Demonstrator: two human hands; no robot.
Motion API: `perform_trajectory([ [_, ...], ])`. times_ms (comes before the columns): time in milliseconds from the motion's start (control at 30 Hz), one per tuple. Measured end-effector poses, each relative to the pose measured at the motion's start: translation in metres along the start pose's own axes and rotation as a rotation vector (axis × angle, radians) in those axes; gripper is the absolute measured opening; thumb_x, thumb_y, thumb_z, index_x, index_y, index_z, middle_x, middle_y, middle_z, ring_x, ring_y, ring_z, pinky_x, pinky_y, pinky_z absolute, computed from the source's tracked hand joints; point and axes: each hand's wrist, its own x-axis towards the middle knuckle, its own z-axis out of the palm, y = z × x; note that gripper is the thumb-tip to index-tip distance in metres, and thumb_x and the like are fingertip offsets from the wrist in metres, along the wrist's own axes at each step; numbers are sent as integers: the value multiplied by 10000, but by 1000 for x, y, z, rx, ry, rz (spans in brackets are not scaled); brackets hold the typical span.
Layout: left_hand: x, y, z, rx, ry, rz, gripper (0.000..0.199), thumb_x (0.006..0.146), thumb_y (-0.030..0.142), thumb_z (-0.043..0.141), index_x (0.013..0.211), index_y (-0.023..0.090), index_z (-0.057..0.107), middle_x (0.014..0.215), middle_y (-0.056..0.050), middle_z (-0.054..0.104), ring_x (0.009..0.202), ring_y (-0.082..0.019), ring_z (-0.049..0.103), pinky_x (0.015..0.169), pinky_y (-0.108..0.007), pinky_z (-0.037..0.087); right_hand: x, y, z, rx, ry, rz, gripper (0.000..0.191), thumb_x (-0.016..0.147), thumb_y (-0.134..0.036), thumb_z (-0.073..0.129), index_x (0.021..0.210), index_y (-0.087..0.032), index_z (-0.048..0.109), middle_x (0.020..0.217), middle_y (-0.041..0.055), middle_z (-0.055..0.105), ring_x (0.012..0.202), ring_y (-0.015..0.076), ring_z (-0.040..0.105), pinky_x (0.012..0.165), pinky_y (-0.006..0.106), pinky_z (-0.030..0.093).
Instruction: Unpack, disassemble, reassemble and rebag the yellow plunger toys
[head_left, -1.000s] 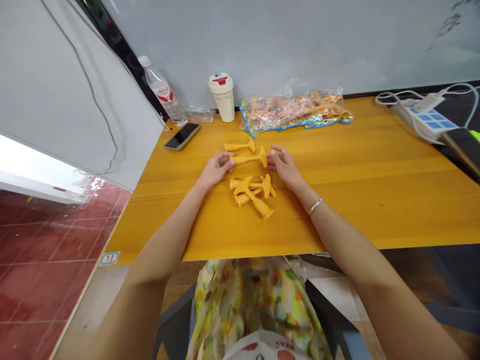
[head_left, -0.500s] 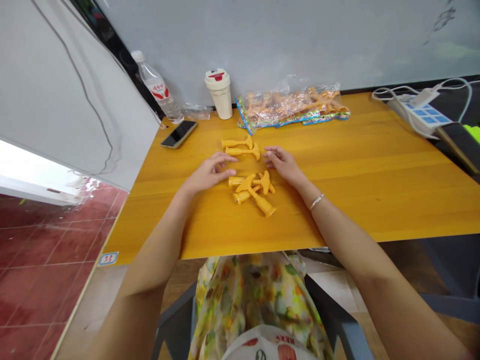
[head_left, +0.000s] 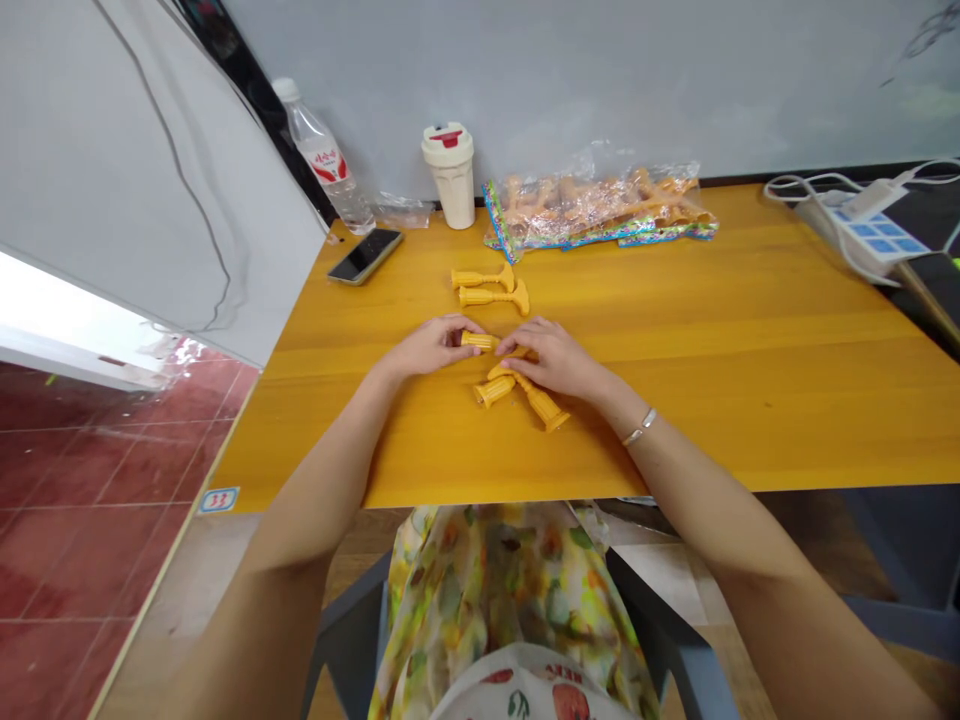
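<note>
My left hand [head_left: 437, 346] is closed on the ribbed handle end of a yellow hammer-shaped piece [head_left: 478, 342]. At that piece's other end is my right hand [head_left: 546, 354], its fingers closed round the part they hide. Just below, two more yellow pieces [head_left: 546, 405] [head_left: 495, 388] lie crossed on the wooden table [head_left: 705, 390], partly under my right hand. Farther back, two similar pieces [head_left: 491, 297] [head_left: 480, 278] lie side by side with their heads to the right.
Along the back stand a plastic bottle [head_left: 326, 160] and a cream cup [head_left: 452, 180], with clear bags of orange pieces [head_left: 592, 208] to their right. A phone [head_left: 366, 256] lies at the left. A power strip [head_left: 877, 235] with white cables is at the right.
Both hands have come closer together and taken hold of one yellow piece from the near pile, lifting it slightly back from the others. The view has shifted a little.
</note>
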Motion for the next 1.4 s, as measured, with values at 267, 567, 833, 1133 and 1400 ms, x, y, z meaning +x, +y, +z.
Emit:
perform_trajectory([
  [267,5,-14,8,32,260,-19,371,837,401,689,1136,182,702,810,-18,574,672,-142,485,639,-268,406,-3,7,-10,-127,-60,19,414,878,-510,731,1158,-206,713,1142,116,734,1107,315,563,966,433,400],
  [567,10,-15,21,61,417,-37,309,819,341,703,1090,192,689,883,-24,611,666,-136,494,710,-287,455,-4,2,-8,-133,-179,-59,393,892,-490,723,1186,-229,728,1079,110,711,1125,296,566,1027,459,398],
  [833,12,-17,24,97,525,-43,287,828,275,699,1100,189,677,1017,-44,575,670,-120,521,726,-295,504,-4,-2,-2,-71,-251,-94,418,906,-490,704,1210,-203,711,1079,114,725,1064,276,627,998,438,458],
  [1133,11,-25,22,80,745,-42,505,856,502,721,1237,204,576,1258,-122,527,743,-133,563,714,-305,522,-1,-7,11,71,-134,-60,265,951,-331,646,1169,-195,714,1035,92,713,947,217,633,911,370,482],
  [1400,7,-4,21,-56,771,29,554,886,684,605,1204,231,567,1186,-94,579,791,-138,554,674,-264,473,1,-11,0,525,180,161,238,937,-401,630,1098,-243,706,1108,41,720,958,193,653,895,354,514],
])
